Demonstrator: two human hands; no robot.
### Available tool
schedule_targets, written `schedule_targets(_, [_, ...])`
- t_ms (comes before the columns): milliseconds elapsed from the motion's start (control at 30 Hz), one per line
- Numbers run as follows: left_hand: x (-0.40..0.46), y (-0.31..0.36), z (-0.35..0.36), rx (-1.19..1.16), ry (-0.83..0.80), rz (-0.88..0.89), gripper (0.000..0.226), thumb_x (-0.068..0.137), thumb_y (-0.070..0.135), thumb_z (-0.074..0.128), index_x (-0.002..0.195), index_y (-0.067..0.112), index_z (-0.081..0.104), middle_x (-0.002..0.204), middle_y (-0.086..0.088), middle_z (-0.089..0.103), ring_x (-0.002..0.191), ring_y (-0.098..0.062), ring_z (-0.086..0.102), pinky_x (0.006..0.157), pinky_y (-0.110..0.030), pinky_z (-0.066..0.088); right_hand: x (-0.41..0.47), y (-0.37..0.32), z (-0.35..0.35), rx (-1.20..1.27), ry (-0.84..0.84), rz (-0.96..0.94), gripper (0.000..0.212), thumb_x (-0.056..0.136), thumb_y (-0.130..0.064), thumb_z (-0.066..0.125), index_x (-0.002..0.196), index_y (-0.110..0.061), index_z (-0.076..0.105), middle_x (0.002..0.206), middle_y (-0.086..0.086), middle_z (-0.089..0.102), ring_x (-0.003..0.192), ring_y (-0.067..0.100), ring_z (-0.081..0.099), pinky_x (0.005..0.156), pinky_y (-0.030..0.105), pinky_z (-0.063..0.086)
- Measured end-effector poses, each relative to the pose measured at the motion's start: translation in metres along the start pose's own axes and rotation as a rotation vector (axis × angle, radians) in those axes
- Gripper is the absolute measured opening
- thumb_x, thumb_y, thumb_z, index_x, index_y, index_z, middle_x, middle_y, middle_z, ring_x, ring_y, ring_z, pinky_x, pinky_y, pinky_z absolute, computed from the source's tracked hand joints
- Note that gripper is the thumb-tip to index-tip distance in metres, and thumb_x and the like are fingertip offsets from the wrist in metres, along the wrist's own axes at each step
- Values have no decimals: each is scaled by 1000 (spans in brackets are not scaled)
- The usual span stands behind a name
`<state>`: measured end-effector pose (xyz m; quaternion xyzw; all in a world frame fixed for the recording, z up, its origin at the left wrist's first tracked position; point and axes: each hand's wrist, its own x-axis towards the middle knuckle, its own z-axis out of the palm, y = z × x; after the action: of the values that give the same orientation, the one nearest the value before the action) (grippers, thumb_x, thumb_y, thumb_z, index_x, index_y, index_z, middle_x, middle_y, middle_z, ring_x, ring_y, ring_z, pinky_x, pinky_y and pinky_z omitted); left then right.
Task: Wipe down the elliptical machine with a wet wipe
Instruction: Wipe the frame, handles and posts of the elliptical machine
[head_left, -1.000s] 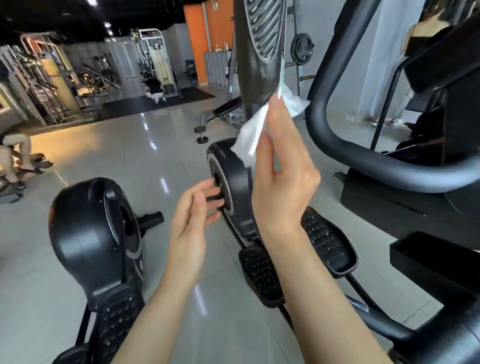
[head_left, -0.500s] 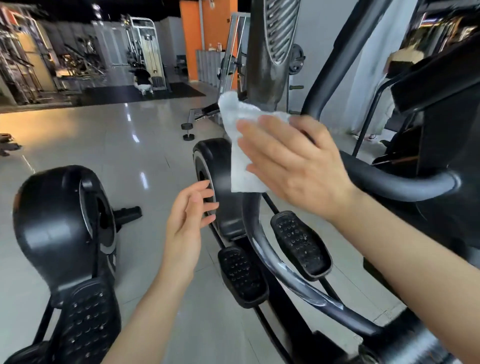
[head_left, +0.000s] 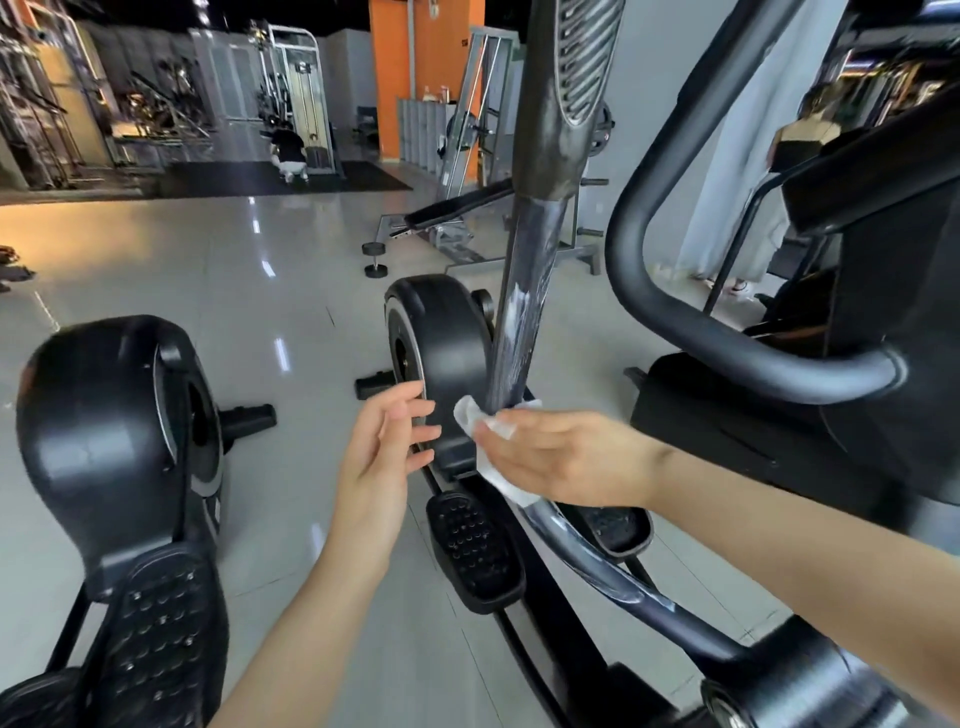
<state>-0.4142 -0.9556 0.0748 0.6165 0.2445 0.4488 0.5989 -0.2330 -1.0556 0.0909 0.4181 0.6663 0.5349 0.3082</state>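
Right hand (head_left: 566, 457) wraps wipe (head_left: 493, 431) round bar (head_left: 514, 338); fingertips hidden.

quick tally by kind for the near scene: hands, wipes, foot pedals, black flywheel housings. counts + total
Hands: 2, left hand free, right hand pressing the wipe to the bar
Wet wipes: 1
Foot pedals: 3 in view
Black flywheel housings: 2
Total: 8
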Motion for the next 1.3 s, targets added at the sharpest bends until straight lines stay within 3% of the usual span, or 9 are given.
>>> schedule_targets(67, [0, -3, 1, 1, -10, -8, 26, 103, 27, 35, 111, 29, 60, 110, 1, 66, 95, -11, 67, 86, -30, 55, 4, 29, -8, 172, -67, 90, 29, 99, -9, 43, 125, -6, 57, 120, 16, 64, 124, 32, 48, 104, 36, 39])
schedule_targets(133, [1, -4, 3, 1, -17, -12, 27, 104, 26, 35, 112, 29, 60, 110, 1, 66, 95, -10, 66, 86, -29, 55, 3, 76, -11, 319, 140, 248, 29, 101, -10, 46, 125, -8, 62, 119, 16, 66, 107, 28, 64, 84, 30, 52])
schedule_targets(233, [0, -9, 7, -7, -38, -22, 27, 101, 32, 37, 113, 28, 61, 110, 1, 67, 96, -11, 66, 86, -28, 54, 0, 113, -11, 271, 515, 477, 25, 94, 1, 60, 117, -2, 69, 127, 14, 63, 119, 26, 60, 104, 37, 44])
schedule_targets(300, [-3, -13, 10, -9, -55, -40, 32, 95, 39, 38, 113, 28, 61, 109, 1, 67, 97, -11, 66, 86, -28, 53, 5, 94, -5, 351, 428, 518, 23, 93, 1, 58, 113, 1, 69, 114, 21, 68, 106, 35, 66, 93, 42, 52])
schedule_targets(400, [-9, -19, 10, -11, -48, -69, 30, 96, 38, 38, 112, 29, 61, 110, 0, 67, 99, -13, 66, 88, -28, 52, 11, 34, -3, 477, 87, 298, 27, 95, -5, 44, 112, 0, 65, 99, 22, 68, 86, 40, 66, 73, 48, 56])
schedule_targets(500, [-11, -24, 8, -13, -17, -93, 25, 101, 31, 37, 109, 30, 61, 109, 1, 67, 97, -10, 66, 87, -27, 51, -12, -30, 21, 498, 87, 31, 49, 97, 6, 24, 114, -10, 66, 132, 12, 60, 130, 28, 49, 113, 42, 34])
schedule_targets(633, [-14, -27, 8, -8, -1, -108, 25, 104, 26, 36, 108, 30, 61, 107, 2, 67, 94, -7, 66, 87, -27, 51, -19, -28, 34, 503, 157, -110, 27, 92, -5, 55, 112, -16, 69, 137, 7, 57, 134, 20, 46, 114, 35, 32])
schedule_targets(900, [-17, -23, 15, 8, -9, -87, 26, 104, 26, 36, 110, 29, 61, 110, 2, 67, 97, -9, 66, 87, -26, 53, 16, 83, 11, 374, 752, 517, 17, 90, 0, 66, 104, -3, 74, 123, 12, 65, 119, 24, 60, 106, 38, 44])
schedule_targets(1300, [-29, -35, 12, 82, 29, -129, 25, 104, 26, 37, 109, 27, 61, 104, 4, 69, 93, -9, 68, 81, -24, 54, 45, -91, -6, 1086, 654, 1363, 27, 89, 6, 60, 114, -1, 68, 133, 17, 57, 122, 26, 56, 102, 29, 47])
